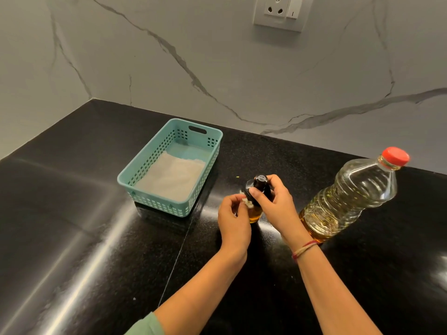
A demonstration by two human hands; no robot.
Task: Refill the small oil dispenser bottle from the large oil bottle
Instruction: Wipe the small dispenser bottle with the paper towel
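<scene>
A grey-white marble-veined wall [217, 56] rises behind a polished black stone table [72, 238], where a person works with both bare hands. Left of centre on the table sits a teal perforated plastic basket [157, 206], lined with a pale sheet [171, 177] that covers most of its floor. At the right stands a large clear plastic oil bottle [350, 194], upright on the table and closed with its red screw cap [395, 156]; golden oil shows in its lower part. Between basket and large bottle, near the table's middle, stands the small glass oil dispenser bottle [255, 215], its black pump top [260, 181] in place and amber oil visible in its base. The right hand [275, 204] reaches over it, its grip clamped on the dispenser bottle at the black top, with thumb in front and fingers curled behind. The left hand [233, 221] sits just beside the bottle's left flank, its grip pinched on a small wad of white tissue [247, 203] held against the glass below the top. A white wall socket [279, 12] is fixed high on the wall. A red-and-tan thread bracelet [305, 247] circles the right wrist, and a pale green sleeve [145, 326] edges the left arm at the bottom of the view.
</scene>
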